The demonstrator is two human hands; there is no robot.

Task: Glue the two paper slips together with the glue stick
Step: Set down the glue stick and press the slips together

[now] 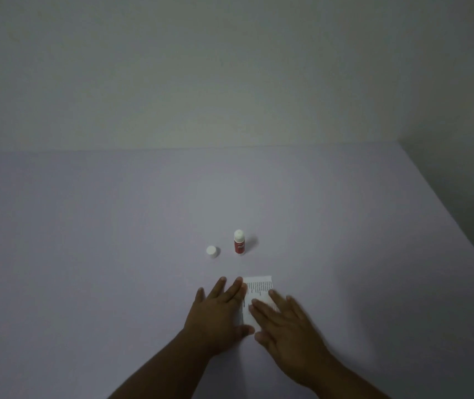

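Observation:
A white paper slip with printed text [257, 292] lies flat on the table near the front; I cannot tell whether a second slip lies under it. My left hand [218, 309] rests flat with fingers spread, its fingertips touching the slip's left edge. My right hand [284, 321] lies flat on the slip's lower right part and covers it. A red glue stick [239, 243] stands upright behind the slip, uncapped, with its white tip showing. Its white cap [211, 251] stands on the table just left of it.
The pale lilac table [86, 254] meets a plain wall at the back. Its right edge [460, 226] runs diagonally, with dark floor beyond it.

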